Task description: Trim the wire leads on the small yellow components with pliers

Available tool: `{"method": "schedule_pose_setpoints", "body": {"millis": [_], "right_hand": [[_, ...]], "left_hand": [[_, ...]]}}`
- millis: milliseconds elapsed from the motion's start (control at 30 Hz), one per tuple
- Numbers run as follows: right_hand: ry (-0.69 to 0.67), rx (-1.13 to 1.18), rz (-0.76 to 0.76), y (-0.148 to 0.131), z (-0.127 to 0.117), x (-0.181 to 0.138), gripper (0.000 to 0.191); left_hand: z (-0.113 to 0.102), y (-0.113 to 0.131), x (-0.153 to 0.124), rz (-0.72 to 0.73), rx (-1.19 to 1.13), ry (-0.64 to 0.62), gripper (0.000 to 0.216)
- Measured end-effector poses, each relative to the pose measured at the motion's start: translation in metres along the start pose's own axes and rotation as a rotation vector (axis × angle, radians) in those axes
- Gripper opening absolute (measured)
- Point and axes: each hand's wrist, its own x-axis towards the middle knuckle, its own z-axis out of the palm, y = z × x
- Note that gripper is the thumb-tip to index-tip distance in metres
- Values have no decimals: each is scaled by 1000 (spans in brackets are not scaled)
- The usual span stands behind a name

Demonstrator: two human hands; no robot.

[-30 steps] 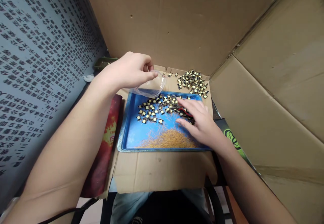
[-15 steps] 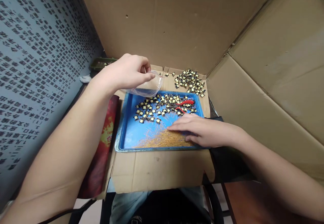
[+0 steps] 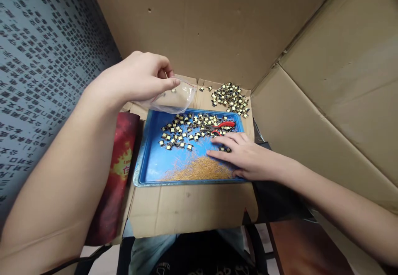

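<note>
My left hand (image 3: 152, 76) pinches the edge of a clear plastic bag (image 3: 183, 96), which hangs over the back left of a blue tray (image 3: 142, 159). Low over the tray's right side is my right hand (image 3: 239, 152), its fingers spread and holding nothing. Small black-and-yellow transformers (image 3: 178, 130) with thin wire leads are scattered across the tray's back half. Red-handled pliers (image 3: 225, 124) lie on them, just beyond my right fingers. A heap of fine copper-coloured wire clippings (image 3: 202, 169) lies along the tray's front edge, beside my right hand.
Another pile of transformers (image 3: 231, 96) sits on the cardboard behind the tray. Tall cardboard walls (image 3: 199, 22) stand at the back and right. On the left are a red printed sheet (image 3: 115, 183) and a panel covered in printed characters (image 3: 46, 59).
My left hand has moved left and slightly up with the bag. The right hand's fingers have spread apart, showing a few transformers between them. The whole view has shifted slightly.
</note>
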Motion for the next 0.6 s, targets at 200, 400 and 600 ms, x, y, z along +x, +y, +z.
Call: {"method": "schedule_pose_setpoints", "body": {"millis": [200, 400, 600], "right_hand": [[-28, -48, -242, -19, -3, 29, 88], [-84, -116, -409, -31, -4, 54, 98], [-97, -307, -516, -40, -12, 73, 89]], "left_hand": [[7, -3, 6, -13, -19, -12, 59], [7, 0, 6, 33, -2, -49, 58], [12, -1, 9, 24, -13, -8, 51]]}}
